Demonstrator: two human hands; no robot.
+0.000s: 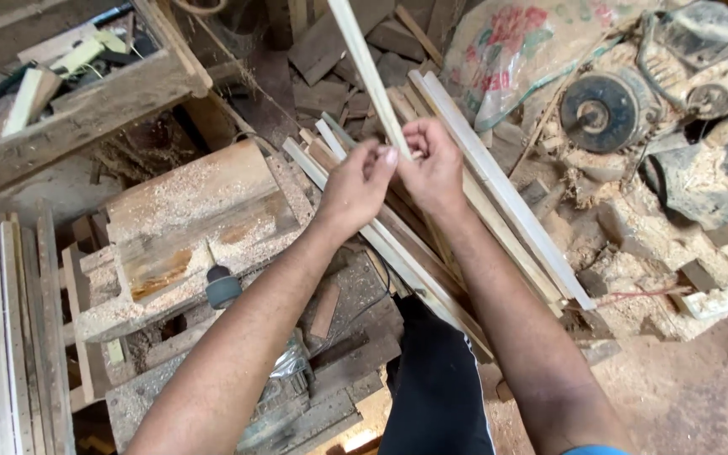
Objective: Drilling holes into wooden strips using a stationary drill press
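While the thin wood strip (370, 67), running up toward 12 o'clock above the stick pile (499, 194), is pinched by the left hand (355, 187) and right hand (433, 168), it looks light, stiff, snappable, best gripped near its low end.

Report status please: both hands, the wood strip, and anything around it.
Left hand and right hand: both in grip on thin wood strip, held upright-tilted. Loose slats piled beneath. Sawdust-covered block at left, motor at right.
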